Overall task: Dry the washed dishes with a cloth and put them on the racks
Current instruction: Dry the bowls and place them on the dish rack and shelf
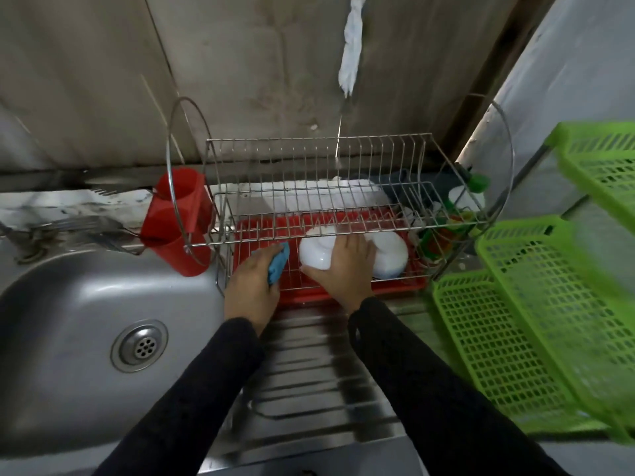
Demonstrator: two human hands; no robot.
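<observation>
1. Right hand [343, 269]: fingers and thumb curled round an upturned white bowl [316, 252], holding it.
2. Left hand [251, 286]: fingers clamped on a blue cloth [276, 266], just beside that bowl.
3. The bowl is in the lower tier of the wire dish rack [309, 159], over a red drip tray [395, 286].
4. A second white bowl [391, 255] is just right of the right hand.
5. Steel sink [68, 304] left; green baskets [515, 338] right.

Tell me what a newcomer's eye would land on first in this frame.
Probably the two hands at the centre: the right hand holds an upturned white bowl on the lower tier of the wire rack over a red tray, while the left hand holds a blue cloth beside it. Then the bright green plastic racks at the right and the red cutlery holder on the rack's left end.
</observation>
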